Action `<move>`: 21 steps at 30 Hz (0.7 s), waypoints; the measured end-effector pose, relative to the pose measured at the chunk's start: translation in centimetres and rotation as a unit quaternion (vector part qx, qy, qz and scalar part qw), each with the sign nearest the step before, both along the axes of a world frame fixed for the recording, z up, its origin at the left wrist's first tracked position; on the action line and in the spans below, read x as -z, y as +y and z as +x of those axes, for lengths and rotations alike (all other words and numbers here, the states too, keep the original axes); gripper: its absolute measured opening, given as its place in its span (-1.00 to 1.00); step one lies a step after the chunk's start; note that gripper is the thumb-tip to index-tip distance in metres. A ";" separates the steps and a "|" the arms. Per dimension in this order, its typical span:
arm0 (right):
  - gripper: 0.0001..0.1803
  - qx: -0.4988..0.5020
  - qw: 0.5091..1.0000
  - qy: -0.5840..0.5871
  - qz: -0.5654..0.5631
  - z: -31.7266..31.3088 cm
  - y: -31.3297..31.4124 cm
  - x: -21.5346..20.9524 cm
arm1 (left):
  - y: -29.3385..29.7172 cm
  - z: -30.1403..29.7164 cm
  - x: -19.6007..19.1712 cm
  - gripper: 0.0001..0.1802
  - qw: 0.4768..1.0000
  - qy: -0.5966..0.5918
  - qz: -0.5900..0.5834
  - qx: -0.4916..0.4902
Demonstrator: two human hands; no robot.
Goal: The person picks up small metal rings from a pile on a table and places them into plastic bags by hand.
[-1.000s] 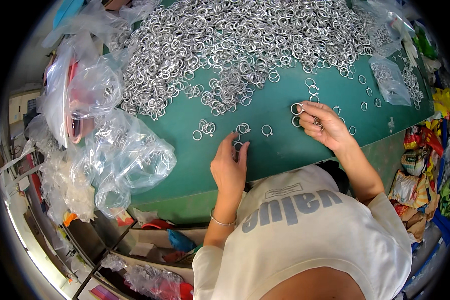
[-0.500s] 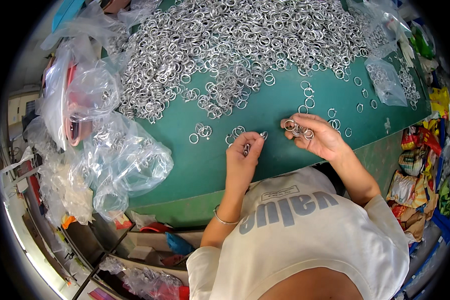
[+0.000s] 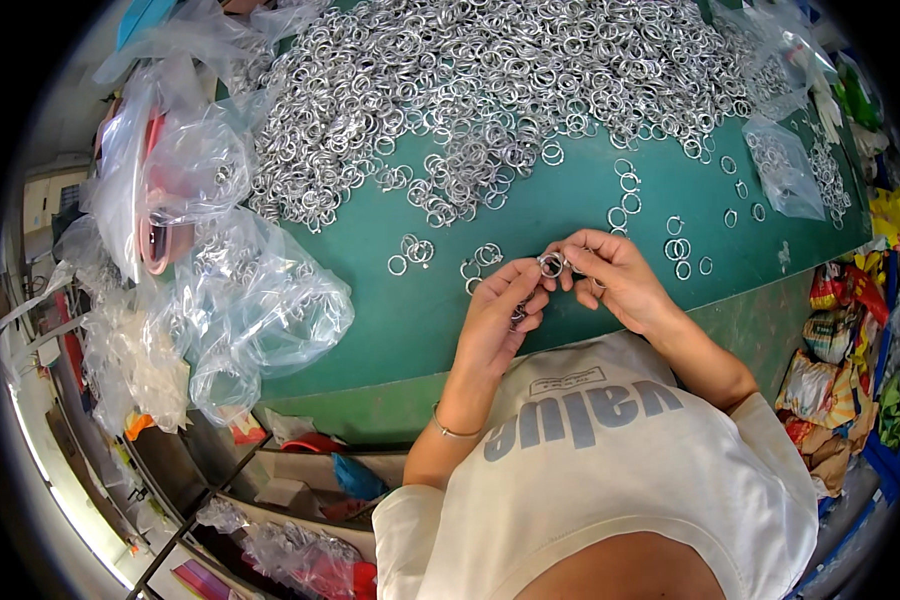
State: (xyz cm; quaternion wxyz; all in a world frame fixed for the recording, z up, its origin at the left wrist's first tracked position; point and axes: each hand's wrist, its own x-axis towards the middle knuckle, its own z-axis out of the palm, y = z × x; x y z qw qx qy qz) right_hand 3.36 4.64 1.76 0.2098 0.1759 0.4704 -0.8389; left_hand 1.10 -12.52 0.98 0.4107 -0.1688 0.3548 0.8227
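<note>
Over the near part of the green table point(image 3: 390, 330), my two hands meet at a silver metal ring point(image 3: 551, 264). My left hand point(image 3: 497, 312) is closed, its thumb and forefinger pinching that ring, with more rings tucked in its curled fingers. From the other side, my right hand point(image 3: 615, 277) touches the same ring with bent fingertips and has further rings partly hidden in its grip. A small cluster of rings point(image 3: 487, 254) lies just beyond my left hand. Several loose rings point(image 3: 677, 248) rest to the right of my right hand.
A large heap of silver rings point(image 3: 450, 80) covers the table's far side. Clear plastic bags point(image 3: 260, 310) and a pink container point(image 3: 160, 240) stand at the left. Another bag of rings point(image 3: 785, 168) lies at the right. Below the table edge is a shelf with a blue bag point(image 3: 358, 478).
My hands were apart and have come together. The right hand moved left and the left hand shifted slightly right, so both now touch one ring. The view has tilted a little.
</note>
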 end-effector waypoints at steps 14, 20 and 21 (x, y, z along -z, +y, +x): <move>-0.67 -0.056 0.991 0.043 0.118 -1.1 2.5 -0.3 | -1.2 -0.3 -1.5 -0.49 0.998 0.009 -0.038 -0.043; -0.54 0.069 0.967 -0.066 -0.236 -1.2 2.7 0.2 | -0.4 -0.3 -0.8 -0.44 0.938 -0.132 0.288 -0.138; -0.52 0.068 0.955 -0.069 -0.280 -1.0 2.7 0.3 | -0.1 -0.3 -1.0 -0.43 0.930 -0.134 0.310 -0.145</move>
